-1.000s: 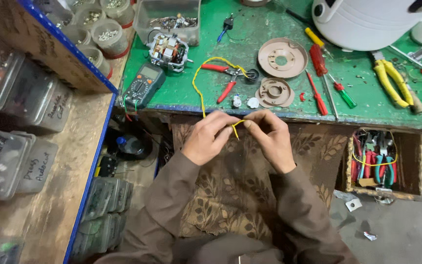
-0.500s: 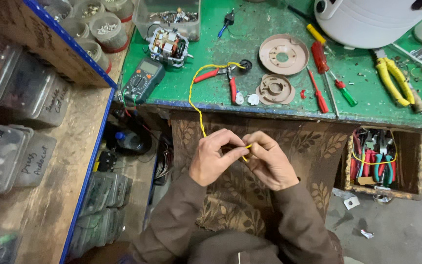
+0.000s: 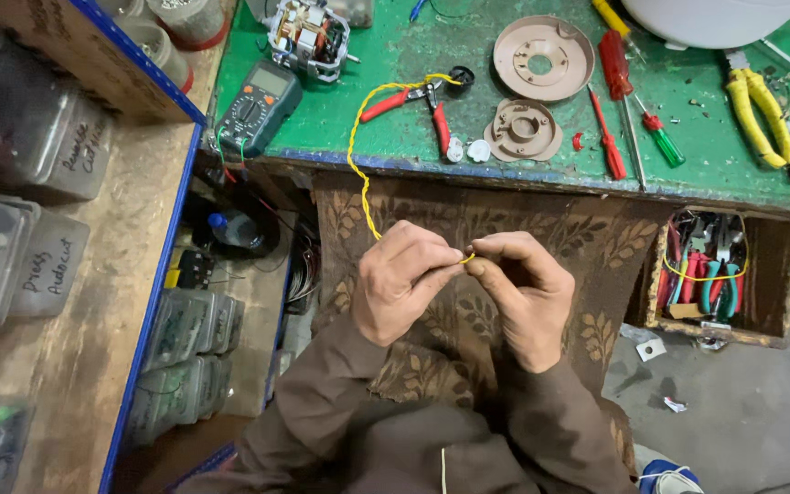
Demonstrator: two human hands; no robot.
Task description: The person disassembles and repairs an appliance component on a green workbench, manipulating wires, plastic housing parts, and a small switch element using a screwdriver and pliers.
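Observation:
A thin yellow wire (image 3: 356,155) runs from the green workbench (image 3: 395,137) down over its front edge to my hands. My left hand (image 3: 400,279) and my right hand (image 3: 523,293) meet in front of my chest, below the bench edge. Both pinch the wire's near end between thumb and fingertips, the fingertips almost touching. The wire's far end lies by red-handled pliers (image 3: 413,101) on the bench. Brown sleeves cover both forearms. The wire tip itself is hidden between my fingers.
On the bench lie a multimeter (image 3: 258,108), a small motor (image 3: 308,35), two tan plastic discs (image 3: 530,87), red screwdrivers (image 3: 616,101) and yellow-handled pliers (image 3: 761,110). A wooden box of tools (image 3: 715,279) sits at right. Shelves with plastic bins (image 3: 20,220) stand at left.
Both hands have come down and nearer to my body with the wire end, and the view has shifted down with them. The grip on the wire looks the same.

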